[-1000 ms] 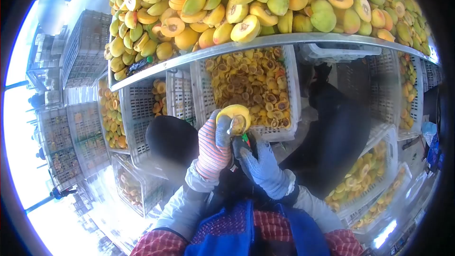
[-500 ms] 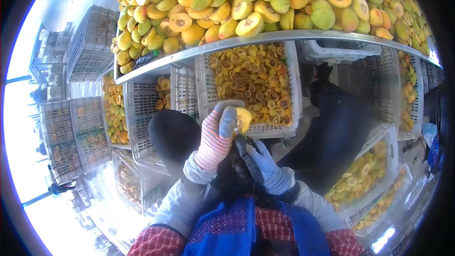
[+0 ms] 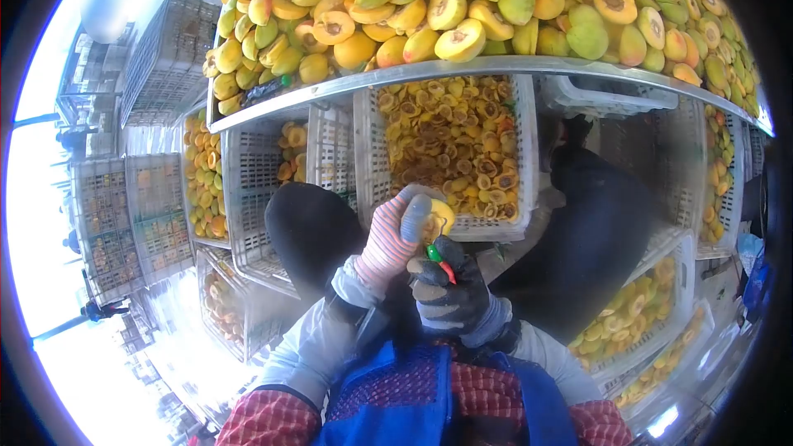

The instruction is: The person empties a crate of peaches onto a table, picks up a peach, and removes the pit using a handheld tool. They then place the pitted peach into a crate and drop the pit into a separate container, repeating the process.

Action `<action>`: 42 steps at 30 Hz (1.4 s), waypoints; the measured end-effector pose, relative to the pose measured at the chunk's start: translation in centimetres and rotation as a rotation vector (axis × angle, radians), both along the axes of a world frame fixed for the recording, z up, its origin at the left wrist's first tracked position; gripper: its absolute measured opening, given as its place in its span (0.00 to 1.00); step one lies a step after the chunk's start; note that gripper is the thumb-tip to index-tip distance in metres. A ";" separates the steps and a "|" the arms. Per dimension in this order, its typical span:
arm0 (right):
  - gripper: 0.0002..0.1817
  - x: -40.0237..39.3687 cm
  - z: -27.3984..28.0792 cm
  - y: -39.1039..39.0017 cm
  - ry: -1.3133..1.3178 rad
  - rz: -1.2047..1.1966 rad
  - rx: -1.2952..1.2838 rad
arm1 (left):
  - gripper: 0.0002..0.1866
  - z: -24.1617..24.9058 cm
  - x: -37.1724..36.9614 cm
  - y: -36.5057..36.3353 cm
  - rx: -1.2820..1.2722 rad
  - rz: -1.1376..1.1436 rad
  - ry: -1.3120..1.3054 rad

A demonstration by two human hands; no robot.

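Observation:
My left hand [image 3: 391, 239], in a pink-striped glove with grey fingertips, is closed around a yellow peach piece [image 3: 443, 211], its thumb on top. My right hand [image 3: 454, 296], in a dark grey glove, is wrapped around a small hand tool [image 3: 436, 254] with a green and red handle. A thin curved metal part of the tool lies against the peach; its exact shape is partly hidden. Both hands are close together above my lap. Just beyond them stands a white crate [image 3: 529, 157] of hollowed peach trimmings [image 3: 450, 140].
A metal-edged table [image 3: 496, 66] heaped with halved peaches [image 3: 462, 40] spans the far side. Crates of peaches stand at left [image 3: 233, 198] and right [image 3: 684, 281]. Stacked grey crates [image 3: 169, 62] rise at far left. My knees flank the trimmings crate.
My right hand has turned over, bringing its dark knuckles and the tool's green and red handle into view against the peach. The left hand still holds the peach. The whole view has shifted slightly.

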State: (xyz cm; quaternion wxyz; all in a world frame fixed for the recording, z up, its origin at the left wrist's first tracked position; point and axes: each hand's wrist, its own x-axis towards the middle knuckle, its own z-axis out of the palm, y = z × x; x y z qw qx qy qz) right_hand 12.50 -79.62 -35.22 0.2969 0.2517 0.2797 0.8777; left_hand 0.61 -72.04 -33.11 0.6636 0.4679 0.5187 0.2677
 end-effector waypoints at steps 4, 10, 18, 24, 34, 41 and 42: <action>0.25 -0.2 0.3 0.0 0.029 0.036 -0.010 | 0.23 0.7 0.1 0.1 -0.042 0.045 -0.047; 0.24 -0.4 0.5 1.1 0.149 -0.055 0.125 | 0.27 0.2 0.6 -0.8 -0.379 0.412 -0.289; 0.22 -1.5 -3.7 -0.1 -0.177 0.145 -0.301 | 0.19 3.2 -11.1 4.6 0.583 0.755 0.295; 0.22 -1.6 -3.8 1.6 -0.401 0.130 -0.296 | 0.19 7.7 -9.5 12.5 0.739 0.378 0.944; 0.23 -0.4 -3.9 2.3 -1.176 0.008 -0.275 | 0.29 3.7 -3.0 23.4 0.863 0.038 1.224; 0.17 0.8 1.1 3.6 -1.348 -0.253 -0.047 | 0.17 3.0 -1.5 8.2 0.422 0.150 0.271; 0.17 0.5 2.0 3.5 -1.373 -0.300 0.000 | 0.17 2.9 -0.9 6.4 0.335 0.134 0.228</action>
